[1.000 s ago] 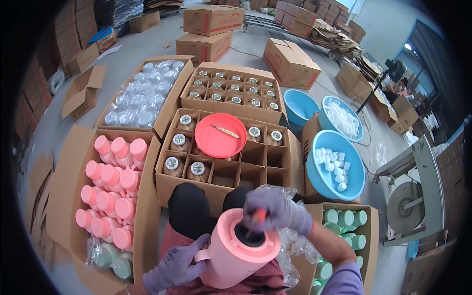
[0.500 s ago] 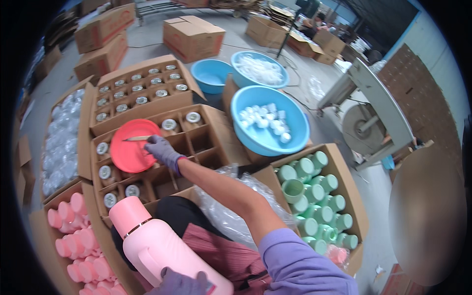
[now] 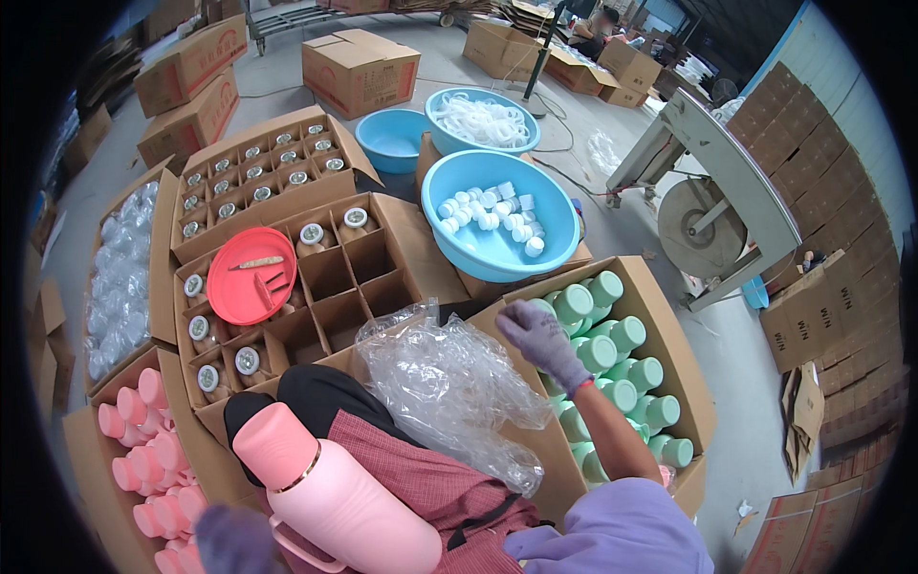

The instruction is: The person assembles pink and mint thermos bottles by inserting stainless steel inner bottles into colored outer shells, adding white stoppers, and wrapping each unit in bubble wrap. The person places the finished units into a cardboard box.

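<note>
A pink thermos jug (image 3: 349, 502) with a pink cap and side handle lies tilted across my lap. Beside its handle, at the lower edge, my left hand (image 3: 234, 538) in a grey-purple glove is smeared by motion. My right hand (image 3: 545, 342), gloved alike, hovers at the left rim of a carton of light green jug bodies (image 3: 626, 335). Its fingers are bunched together; anything between them is hidden. A round red tray (image 3: 229, 297) rests on the divided carton ahead, bearing a wooden-handled knife (image 3: 258, 262) and small dark red pieces (image 3: 268, 289).
Clear plastic bags (image 3: 445, 373) lie between my lap and the green carton. Silver-topped liners stand in divided cartons (image 3: 368, 320). Pink jug parts (image 3: 158, 459) fill a carton at left. Blue basins (image 3: 449, 244) hold white caps and pale rings. A grey wheeled machine (image 3: 708, 191) stands right.
My right hand has left the knife on the red tray and moved right to the green carton. My left hand has come off the jug, moving left. The view has shifted slightly.
</note>
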The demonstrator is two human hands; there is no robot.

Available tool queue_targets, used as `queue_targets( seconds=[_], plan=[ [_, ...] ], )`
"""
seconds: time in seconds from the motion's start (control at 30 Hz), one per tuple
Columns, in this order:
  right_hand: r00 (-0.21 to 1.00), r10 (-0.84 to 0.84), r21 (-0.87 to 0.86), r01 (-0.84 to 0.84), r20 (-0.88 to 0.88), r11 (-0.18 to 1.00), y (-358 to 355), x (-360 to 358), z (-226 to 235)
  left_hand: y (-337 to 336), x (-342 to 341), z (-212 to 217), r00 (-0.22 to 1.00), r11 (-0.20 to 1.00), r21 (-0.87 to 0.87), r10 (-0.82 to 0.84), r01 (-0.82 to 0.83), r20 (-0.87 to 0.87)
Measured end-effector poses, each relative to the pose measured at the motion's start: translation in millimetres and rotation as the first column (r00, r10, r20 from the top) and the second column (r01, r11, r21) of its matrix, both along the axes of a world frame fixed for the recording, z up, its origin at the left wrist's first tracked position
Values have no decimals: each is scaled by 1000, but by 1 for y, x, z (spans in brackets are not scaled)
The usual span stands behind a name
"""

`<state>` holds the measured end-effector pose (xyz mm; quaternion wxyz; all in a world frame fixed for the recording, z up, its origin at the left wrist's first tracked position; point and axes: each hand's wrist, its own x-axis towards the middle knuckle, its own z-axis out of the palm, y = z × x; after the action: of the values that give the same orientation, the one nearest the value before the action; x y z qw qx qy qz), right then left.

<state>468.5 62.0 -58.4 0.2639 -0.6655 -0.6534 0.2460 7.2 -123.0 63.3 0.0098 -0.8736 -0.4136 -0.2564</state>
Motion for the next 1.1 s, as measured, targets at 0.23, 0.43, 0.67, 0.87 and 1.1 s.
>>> queue_targets(
  seconds=[0.23, 0.43, 0.67, 0.87, 1.1],
  plan=[
    [718, 477, -506, -199, 507, 839, -66, -1, 10, 48, 14, 28, 968, 983, -12, 185, -186, 169],
    [603, 92, -228, -432, -793, 873, -38, 26, 146, 106, 80, 37, 852, 856, -486, 112, 179, 511],
    [693, 647, 68, -665, -318, 744, 41, -100, 197, 180, 131, 60, 747, 919, -353, 110, 175, 656],
    [700, 510, 460, -284, -501, 841, 70, -174, 168, 225, 31, 2, 591, 917, -362, 389, -170, 707],
    [455, 543, 366, -422, -706, 830, 70, -270, 6, 194, 21, -73, 518, 844, -534, 438, 44, 735]
  ],
)
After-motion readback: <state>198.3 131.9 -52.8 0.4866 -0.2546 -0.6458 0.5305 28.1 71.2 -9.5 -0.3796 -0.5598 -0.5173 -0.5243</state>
